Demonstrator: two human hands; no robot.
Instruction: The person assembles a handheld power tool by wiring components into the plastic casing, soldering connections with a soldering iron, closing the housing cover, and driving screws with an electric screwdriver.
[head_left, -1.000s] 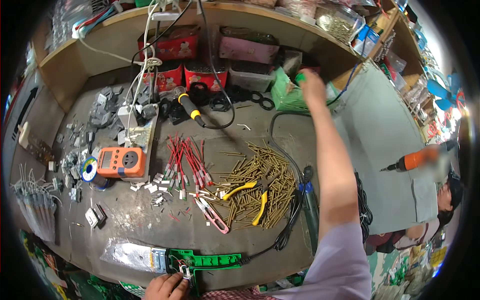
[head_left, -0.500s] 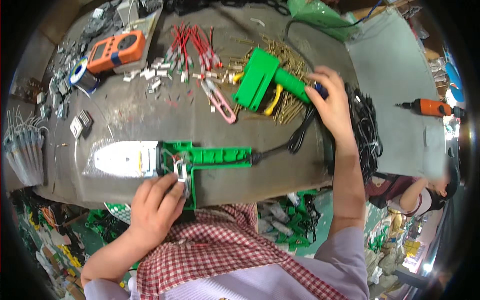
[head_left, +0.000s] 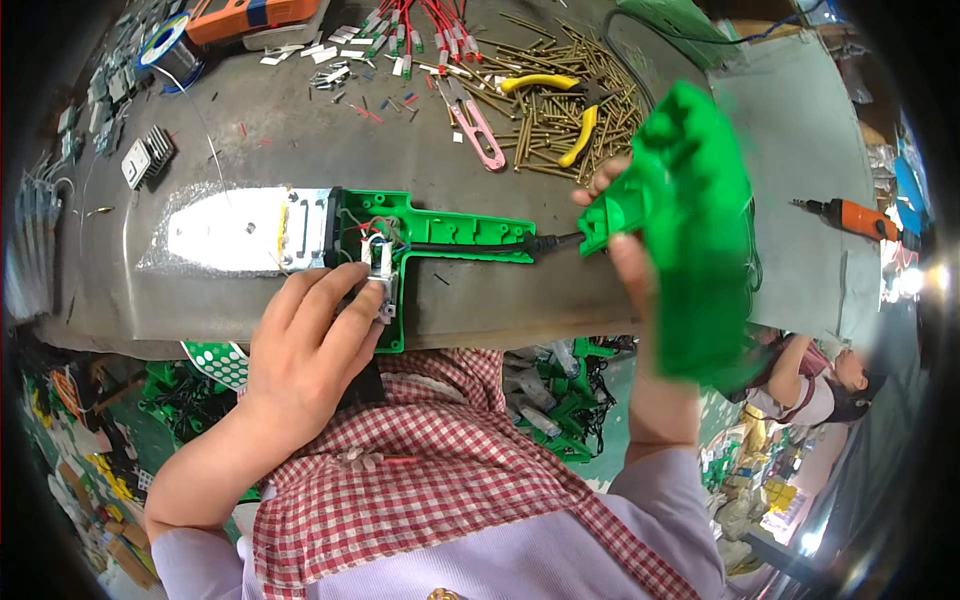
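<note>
An open green housing half [head_left: 470,232] lies on the bench, with a black cable along its handle and loose wires inside. A shiny flat metal plate [head_left: 235,230] in clear bubble wrap extends from its left end. My left hand [head_left: 305,345] is closed at the housing, fingertips on a small metal part with white connectors [head_left: 382,275]; its thumb is hidden. My right hand [head_left: 632,262] grips the matching green housing cover [head_left: 700,200] by its narrow end, hollow side partly showing. The cover is raised off the bench and blurred by motion.
Yellow-handled pliers [head_left: 585,140] rest on a pile of long brass screws [head_left: 545,140]. Nearby lie pink snips [head_left: 475,130] and red-wired parts [head_left: 425,30]. A solder spool [head_left: 170,52] and a finned heat sink [head_left: 148,157] sit left. An orange electric screwdriver [head_left: 850,215] and another person [head_left: 820,385] are right.
My right hand has lifted the green cover off the screws and brought it nearer, turning it over; the pliers now show fully. My left hand stays at the housing. The view has shifted.
</note>
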